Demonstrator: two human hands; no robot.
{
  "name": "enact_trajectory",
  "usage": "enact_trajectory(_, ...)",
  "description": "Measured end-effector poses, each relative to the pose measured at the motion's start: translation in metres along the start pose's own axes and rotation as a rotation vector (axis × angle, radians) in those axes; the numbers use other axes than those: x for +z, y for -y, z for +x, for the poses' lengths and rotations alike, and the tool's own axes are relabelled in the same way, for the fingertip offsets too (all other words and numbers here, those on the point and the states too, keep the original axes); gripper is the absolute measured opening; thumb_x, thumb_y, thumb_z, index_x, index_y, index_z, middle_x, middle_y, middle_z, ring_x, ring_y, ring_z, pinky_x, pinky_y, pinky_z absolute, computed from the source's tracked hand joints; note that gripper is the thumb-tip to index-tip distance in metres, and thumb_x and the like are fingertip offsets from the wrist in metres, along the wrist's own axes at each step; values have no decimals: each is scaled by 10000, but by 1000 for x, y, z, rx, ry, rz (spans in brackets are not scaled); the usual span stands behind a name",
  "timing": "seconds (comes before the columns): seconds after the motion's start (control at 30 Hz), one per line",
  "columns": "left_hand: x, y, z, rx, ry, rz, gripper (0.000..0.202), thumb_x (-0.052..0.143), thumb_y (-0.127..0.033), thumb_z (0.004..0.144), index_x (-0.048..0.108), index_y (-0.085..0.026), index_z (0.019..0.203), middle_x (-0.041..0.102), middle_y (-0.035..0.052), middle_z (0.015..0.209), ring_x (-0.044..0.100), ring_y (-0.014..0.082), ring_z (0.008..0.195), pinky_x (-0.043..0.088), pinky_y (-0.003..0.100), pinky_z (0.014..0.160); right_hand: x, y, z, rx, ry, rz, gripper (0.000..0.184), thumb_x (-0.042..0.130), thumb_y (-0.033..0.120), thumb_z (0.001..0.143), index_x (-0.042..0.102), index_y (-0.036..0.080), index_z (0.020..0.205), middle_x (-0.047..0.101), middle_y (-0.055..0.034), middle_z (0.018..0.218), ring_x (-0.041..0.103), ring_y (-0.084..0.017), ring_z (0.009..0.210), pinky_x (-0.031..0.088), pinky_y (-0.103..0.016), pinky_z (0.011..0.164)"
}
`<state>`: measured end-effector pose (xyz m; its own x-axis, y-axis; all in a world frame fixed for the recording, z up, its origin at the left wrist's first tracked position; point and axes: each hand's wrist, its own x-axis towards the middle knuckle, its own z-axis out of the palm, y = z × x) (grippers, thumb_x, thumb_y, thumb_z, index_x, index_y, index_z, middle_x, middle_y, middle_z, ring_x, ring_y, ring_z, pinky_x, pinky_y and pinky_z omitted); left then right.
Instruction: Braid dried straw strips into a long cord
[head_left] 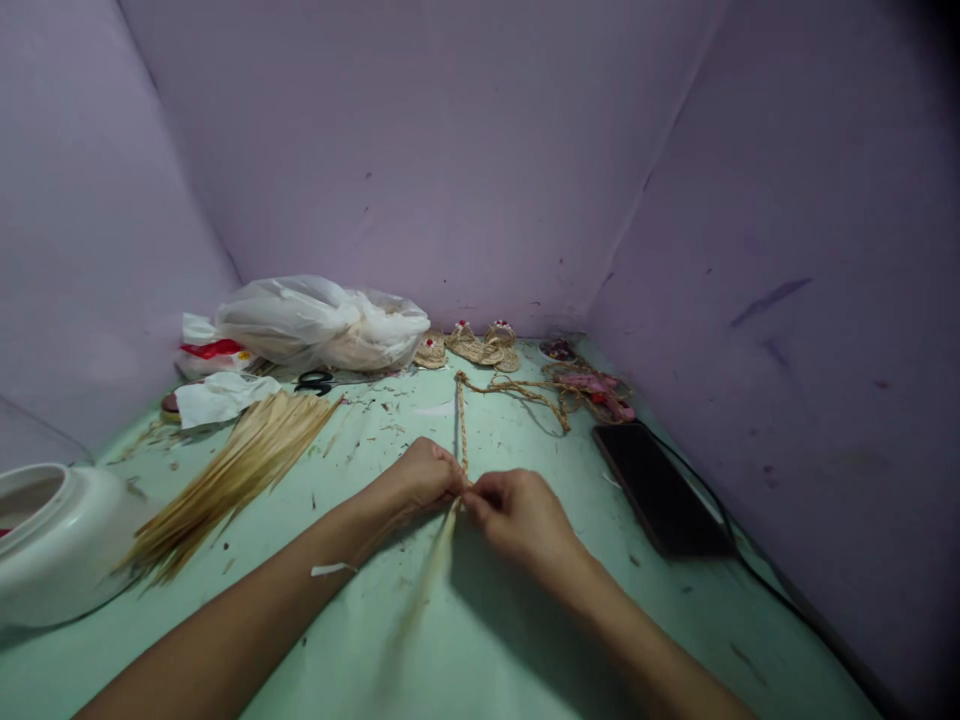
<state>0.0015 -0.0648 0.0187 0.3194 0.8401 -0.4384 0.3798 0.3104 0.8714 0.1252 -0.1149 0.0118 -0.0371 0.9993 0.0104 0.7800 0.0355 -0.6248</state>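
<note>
A thin braided straw cord point(462, 425) runs from a bend on the green surface down to my two hands, which meet at its near end. My left hand point(429, 474) is closed with its fingertips pinching the braid. Close against it, my right hand point(517, 510) also pinches the cord's end between thumb and fingers. Loose pale straw strands point(431, 580) trail from the pinch toward me, blurred. Past the bend, more cord point(517, 386) leads right into a tangled heap. A bundle of dry straw strips point(240, 470) lies left of my left arm.
A white pot point(97, 550) stands at the left edge. Behind are a white plastic bag point(315, 320), black-handled scissors point(315, 382) and small woven straw slippers point(476, 345) with red beads. A dark phone or tablet point(660, 490) and a black cable point(720, 505) lie right. Purple walls enclose the surface.
</note>
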Motion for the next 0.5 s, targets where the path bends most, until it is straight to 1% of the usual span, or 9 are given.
enact_trajectory(0.07, -3, -2, 0, 12, 21, 3, 55, 496, -115, 503, 489, -116, 448, 352, -45, 315, 262, 37, 304, 160, 181, 334, -3, -7, 8, 53, -111, 181, 175, 493, 274, 693, 638, 177, 698, 614, -41, 614, 485, -127, 523, 290, -229, 482)
enact_trajectory(0.1, -5, -2, 0, 19, 26, 7, 49, 495, -122, 504, 497, -114, 455, 352, -46, 316, 258, 37, 302, 156, 182, 332, -3, -9, 12, 88, -133, 302, 176, 498, 279, 686, 626, 167, 725, 615, -41, 640, 492, -124, 540, 309, -224, 491)
enact_trajectory(0.13, -6, -3, 0, 25, 35, 10, 44, 492, -124, 502, 503, -113, 461, 347, -48, 317, 252, 36, 301, 152, 183, 332, -2, -10, 16, 128, -105, 441, 179, 504, 283, 676, 611, 156, 742, 611, -39, 650, 494, -120, 542, 320, -220, 492)
enact_trajectory(0.17, -6, -2, 0, 29, 47, 14, 43, 483, -121, 497, 503, -113, 460, 338, -52, 316, 242, 35, 300, 147, 184, 334, 1, -11, 19, 177, -27, 581, 180, 506, 285, 667, 595, 147, 741, 598, -33, 627, 484, -112, 519, 319, -216, 477)
enact_trajectory(0.23, -7, -1, 1, 49, 73, 35, 59, 459, -114, 491, 486, -118, 439, 305, -59, 308, 214, 32, 300, 132, 190, 337, 7, -11, 23, 267, 158, 785, 153, 509, 277, 651, 564, 139, 686, 522, 7, 503, 407, -82, 424, 266, -204, 421)
enact_trajectory(0.27, -7, 0, 2, 57, 81, 58, 69, 447, -110, 488, 477, -122, 428, 293, -60, 305, 206, 33, 301, 128, 195, 340, 11, -10, 24, 290, 206, 830, 129, 522, 261, 634, 552, 137, 644, 473, 29, 451, 355, -65, 390, 230, -200, 403)
enact_trajectory(0.33, -8, 2, 5, 77, 87, 130, 77, 437, -107, 485, 483, -123, 425, 306, -55, 308, 222, 40, 309, 141, 200, 347, 15, -11, 27, 291, 205, 834, 91, 562, 213, 583, 532, 130, 563, 411, 53, 404, 283, -42, 373, 174, -200, 395)
enact_trajectory(0.4, -10, 5, 7, 110, 71, 234, 83, 445, -111, 486, 518, -118, 448, 362, -39, 330, 275, 52, 332, 178, 200, 361, 17, -13, 29, 279, 176, 813, 83, 587, 173, 544, 525, 124, 519, 410, 57, 399, 268, -32, 376, 155, -203, 398)
enact_trajectory(0.5, -15, 4, 7, 164, 74, 366, 103, 471, -143, 514, 564, -110, 483, 455, -11, 383, 328, 58, 368, 224, 194, 386, 15, -14, 31, 309, 197, 832, 85, 595, 173, 541, 523, 131, 524, 418, 61, 386, 264, -30, 358, 153, -207, 397)
